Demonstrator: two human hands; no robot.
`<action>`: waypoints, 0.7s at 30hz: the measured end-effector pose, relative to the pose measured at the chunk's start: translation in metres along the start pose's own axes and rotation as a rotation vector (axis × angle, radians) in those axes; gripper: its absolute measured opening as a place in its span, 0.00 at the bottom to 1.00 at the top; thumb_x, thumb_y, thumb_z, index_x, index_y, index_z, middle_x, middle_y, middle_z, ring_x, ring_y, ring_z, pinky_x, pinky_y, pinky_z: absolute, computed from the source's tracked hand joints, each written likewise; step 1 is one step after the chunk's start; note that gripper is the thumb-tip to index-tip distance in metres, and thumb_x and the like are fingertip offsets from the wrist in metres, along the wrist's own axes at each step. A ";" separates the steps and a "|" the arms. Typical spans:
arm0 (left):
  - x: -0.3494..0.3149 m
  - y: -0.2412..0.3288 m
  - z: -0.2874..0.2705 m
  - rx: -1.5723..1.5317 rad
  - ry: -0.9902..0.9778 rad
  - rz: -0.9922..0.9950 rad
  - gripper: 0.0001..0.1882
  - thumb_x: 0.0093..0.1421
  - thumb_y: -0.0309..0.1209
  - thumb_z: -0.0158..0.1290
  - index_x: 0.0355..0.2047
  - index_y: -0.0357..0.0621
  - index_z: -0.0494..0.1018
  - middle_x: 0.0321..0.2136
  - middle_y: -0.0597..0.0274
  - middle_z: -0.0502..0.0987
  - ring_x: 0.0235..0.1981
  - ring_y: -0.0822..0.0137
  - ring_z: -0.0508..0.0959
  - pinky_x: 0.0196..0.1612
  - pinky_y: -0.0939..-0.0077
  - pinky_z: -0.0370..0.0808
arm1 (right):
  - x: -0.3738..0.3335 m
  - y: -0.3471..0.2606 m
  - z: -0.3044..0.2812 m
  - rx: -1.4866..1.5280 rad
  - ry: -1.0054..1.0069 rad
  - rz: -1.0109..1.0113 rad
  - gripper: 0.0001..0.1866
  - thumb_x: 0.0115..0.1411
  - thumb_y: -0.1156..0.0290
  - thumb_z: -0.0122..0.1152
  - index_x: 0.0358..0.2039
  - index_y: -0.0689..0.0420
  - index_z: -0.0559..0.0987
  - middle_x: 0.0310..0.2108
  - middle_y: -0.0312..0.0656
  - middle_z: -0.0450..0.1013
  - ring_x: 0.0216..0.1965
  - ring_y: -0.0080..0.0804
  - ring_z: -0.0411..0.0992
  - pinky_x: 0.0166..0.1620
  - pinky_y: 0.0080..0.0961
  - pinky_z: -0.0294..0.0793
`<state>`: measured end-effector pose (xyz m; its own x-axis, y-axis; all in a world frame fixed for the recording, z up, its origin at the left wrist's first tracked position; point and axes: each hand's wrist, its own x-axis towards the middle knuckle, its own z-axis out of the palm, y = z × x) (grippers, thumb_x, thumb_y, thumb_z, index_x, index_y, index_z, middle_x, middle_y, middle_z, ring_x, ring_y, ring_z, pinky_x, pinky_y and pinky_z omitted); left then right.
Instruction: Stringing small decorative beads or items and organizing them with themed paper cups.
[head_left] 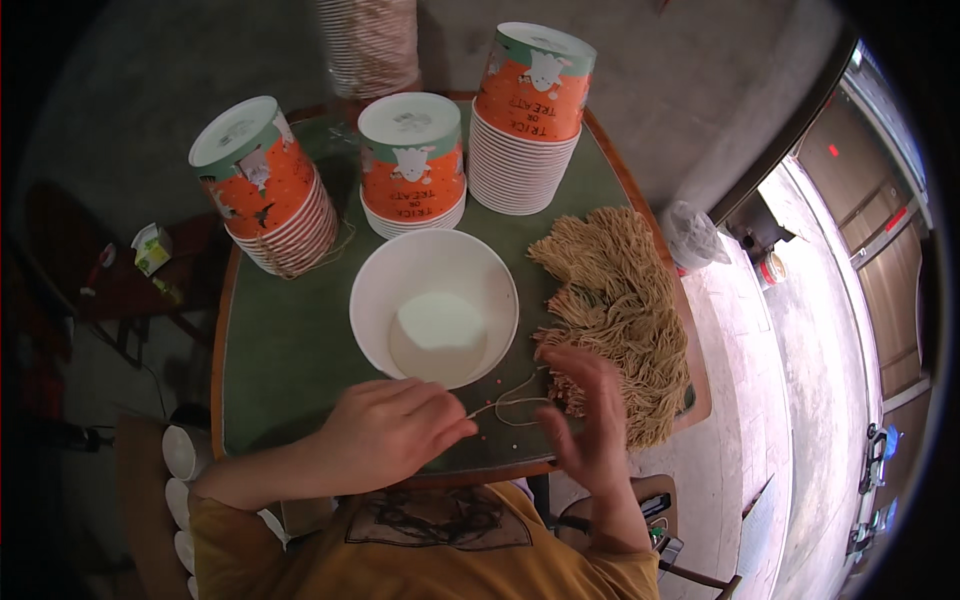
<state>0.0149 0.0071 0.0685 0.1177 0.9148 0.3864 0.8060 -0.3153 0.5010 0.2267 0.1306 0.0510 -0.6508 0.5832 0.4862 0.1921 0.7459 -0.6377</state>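
Observation:
A white paper bucket (pixel 434 308) stands upright on the table in front of me, its mouth facing up. At its near side, my left hand (pixel 395 432) is closed, pinching one end of a thin tan cord (pixel 515 402). That cord curves in a loop across the tabletop toward my right hand (pixel 592 415). My right hand is raised with thumb and fingers apart, beside a large heap of tan cords (pixel 620 310). No cord is visibly gripped in it.
Upturned stacks of orange and green printed buckets stand at the back: left (pixel 262 190), middle (pixel 412 165) and right (pixel 532 115). A cord hangs around the left stack. The green table (pixel 290 380) has a wooden rim. White buckets (pixel 180 452) lie low at left; a chair (pixel 655 490) stands at right.

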 end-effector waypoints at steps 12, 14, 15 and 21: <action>0.072 -0.018 0.024 -0.198 -0.051 -0.202 0.16 0.59 0.37 0.59 0.34 0.40 0.64 0.28 0.56 0.69 0.29 0.55 0.74 0.31 0.63 0.73 | 0.001 0.024 0.027 0.790 0.129 0.445 0.05 0.65 0.73 0.58 0.34 0.59 0.73 0.26 0.25 0.68 0.27 0.11 0.63 0.31 0.12 0.64; 0.077 -0.022 0.028 -0.199 -0.139 -0.354 0.21 0.59 0.40 0.59 0.40 0.40 0.61 0.33 0.54 0.72 0.32 0.54 0.77 0.35 0.61 0.74 | 0.002 0.031 0.031 0.734 0.176 0.458 0.05 0.65 0.73 0.58 0.33 0.59 0.73 0.24 0.25 0.68 0.26 0.10 0.63 0.31 0.12 0.64; 0.079 -0.027 0.033 -0.225 -0.118 -0.350 0.22 0.59 0.38 0.59 0.44 0.40 0.61 0.35 0.53 0.74 0.34 0.54 0.78 0.37 0.62 0.75 | 0.003 0.035 0.033 0.680 0.217 0.463 0.04 0.64 0.74 0.58 0.32 0.59 0.74 0.23 0.25 0.67 0.25 0.10 0.63 0.31 0.12 0.64; 0.045 -0.038 -0.001 -0.361 -0.254 -0.503 0.32 0.57 0.28 0.52 0.63 0.44 0.56 0.37 0.54 0.77 0.35 0.59 0.80 0.40 0.68 0.76 | 0.008 0.035 0.050 0.487 0.227 0.340 0.04 0.60 0.76 0.60 0.31 0.59 0.73 0.21 0.28 0.67 0.23 0.11 0.64 0.28 0.13 0.66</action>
<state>-0.0114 0.0600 0.0679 -0.0531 0.9896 -0.1339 0.5587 0.1406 0.8174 0.1915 0.1455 0.0028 -0.4301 0.8553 0.2890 -0.0305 0.3062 -0.9515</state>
